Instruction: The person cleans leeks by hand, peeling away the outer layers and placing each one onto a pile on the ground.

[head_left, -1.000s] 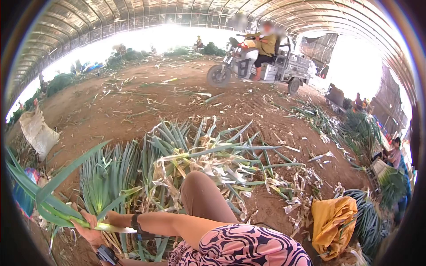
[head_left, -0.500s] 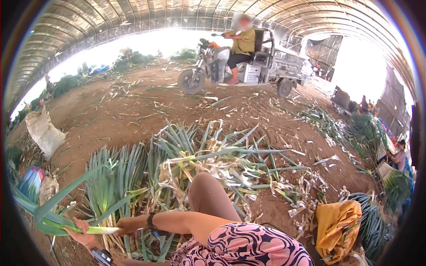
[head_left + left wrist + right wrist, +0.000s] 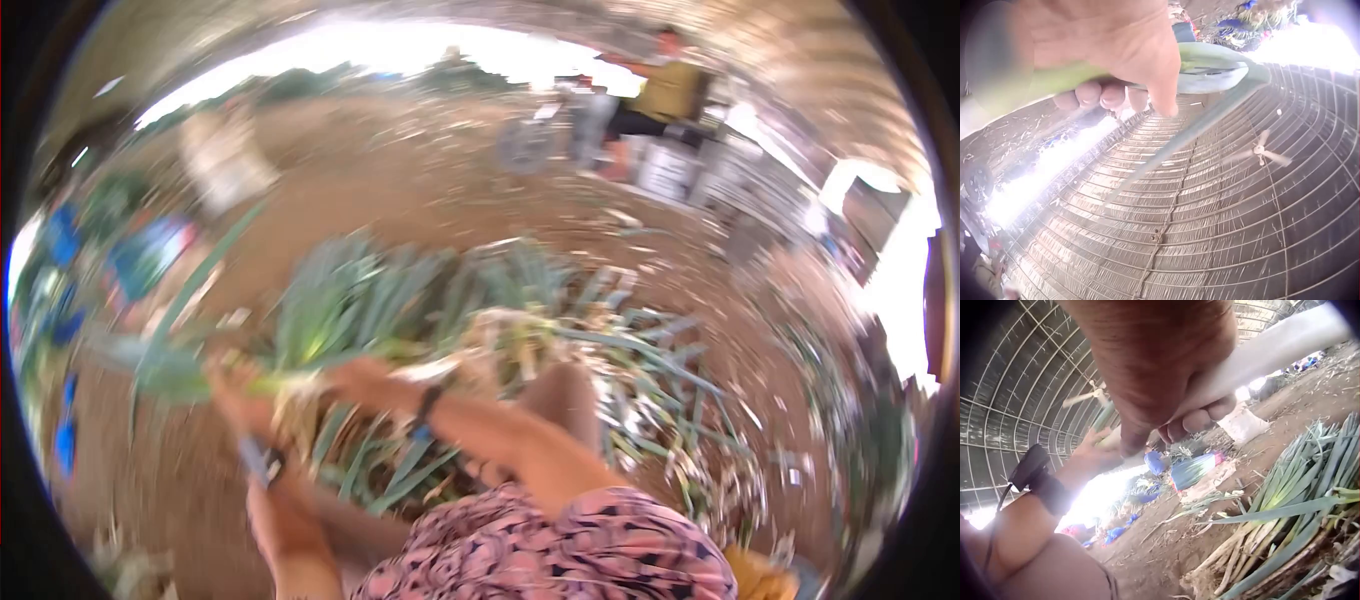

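Gripping one leek [image 3: 250, 380] at two places along its length, I have my left hand [image 3: 1094, 47] curled round the green part, fingers [image 3: 1100, 95] wrapped under it and the thumb over the top, while my right hand [image 3: 1166, 369] closes round the pale white shaft [image 3: 1285, 344]. The stalk runs level in front of me, its long leaves [image 3: 205, 270] fanning up and out to my left, over the pile of leeks [image 3: 420, 290] lying on the dirt floor [image 3: 400, 190] just beyond my knee [image 3: 565, 385].

I judge this to be the handling of a single leek lifted from the heap, likely being stripped or cleaned. The next move calls for keeping one hand firm on the shaft while the other slides or peels along it, without snapping the stalk.

Much is hard to read. The head view is badly smeared by motion, so both hands there are only blurred shapes, and the root end of the leek cannot be made out. A person in a yellow top [image 3: 670, 90] on a vehicle far off is only a blur. The wrist views mostly show the arched roof [image 3: 1241, 206].
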A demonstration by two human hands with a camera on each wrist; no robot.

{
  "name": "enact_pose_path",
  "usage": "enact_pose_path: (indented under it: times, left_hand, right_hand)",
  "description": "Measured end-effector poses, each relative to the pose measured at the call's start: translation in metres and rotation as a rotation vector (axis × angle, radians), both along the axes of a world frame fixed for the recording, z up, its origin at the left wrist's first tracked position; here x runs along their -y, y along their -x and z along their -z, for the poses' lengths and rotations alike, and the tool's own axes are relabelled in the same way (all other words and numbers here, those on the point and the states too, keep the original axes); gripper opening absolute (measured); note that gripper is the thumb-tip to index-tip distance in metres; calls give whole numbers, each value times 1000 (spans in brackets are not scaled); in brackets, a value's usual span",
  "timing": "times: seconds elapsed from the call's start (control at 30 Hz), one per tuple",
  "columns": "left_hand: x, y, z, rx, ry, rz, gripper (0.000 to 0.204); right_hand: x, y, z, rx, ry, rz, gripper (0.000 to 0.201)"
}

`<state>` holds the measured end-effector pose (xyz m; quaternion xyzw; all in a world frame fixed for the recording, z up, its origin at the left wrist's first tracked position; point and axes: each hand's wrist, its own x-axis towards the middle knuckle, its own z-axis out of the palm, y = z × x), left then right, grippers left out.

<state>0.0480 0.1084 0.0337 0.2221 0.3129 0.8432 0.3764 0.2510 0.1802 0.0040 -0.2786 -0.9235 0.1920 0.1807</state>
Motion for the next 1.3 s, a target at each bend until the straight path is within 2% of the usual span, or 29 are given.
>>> enact_pose_path:
  times: [0.03,0.07,0.1,0.13,0.2,0.23,0.33,0.5,0.63,0.73,0.77,0.83,0.9,0.93,1.03,1.13,1.23,1.3]
  left_hand:
    - [-9,23,16,272,90,-32,38]
    - [-17,42,39,237,59,-34,43]
    - [-13,29,19,332,-49,-49,27]
    - [-14,26,13,388,-28,-87,26]
    - [-16,35,19,418,-123,-4,29]
    - [-17,37,20,408,-121,-21,31]
    - [-15,36,23,406,-130,-20,35]
    - [-15,27,21,420,-149,3,34]
    - [-6,33,16,454,-195,28,33]
    - [0,44,17,417,-320,90,35]
    - [4,51,16,402,-368,114,36]
    - [10,63,12,329,-472,165,38]
    - [11,62,9,364,-443,118,36]
    - [12,58,5,382,-426,94,35]
    - [7,47,-1,448,-178,-132,34]
    - [6,63,22,475,-82,-116,33]
    - [13,66,24,448,-119,-114,27]
    - [17,67,20,431,-151,-110,23]
  right_hand:
    - [-10,-3,8,-44,-45,-67,31]
    - [-20,-14,18,-66,56,-74,35]
    - [-24,-27,7,111,-136,-1,39]
    - [-31,-38,0,288,-100,60,45]
    - [-52,-62,8,412,-53,26,47]
    - [-54,-72,0,376,37,-25,47]
    - [-32,-59,-13,115,-95,-69,42]
    - [-5,-7,-16,-70,-228,-46,34]
    - [-10,-3,-22,-63,18,-16,35]
    - [-25,-22,-33,148,-64,-83,34]
    - [-25,-29,-40,174,18,-116,38]
    - [-33,-46,-40,231,-35,-171,41]
    - [-33,-53,-40,288,-118,-180,42]
    - [-29,-50,-47,297,-196,-100,41]
    - [-12,-40,-57,287,-386,102,38]
    - [-7,-38,-38,125,-446,30,39]
    - [-10,-37,-20,167,-218,-61,36]
    - [-9,-35,-16,115,87,-60,35]
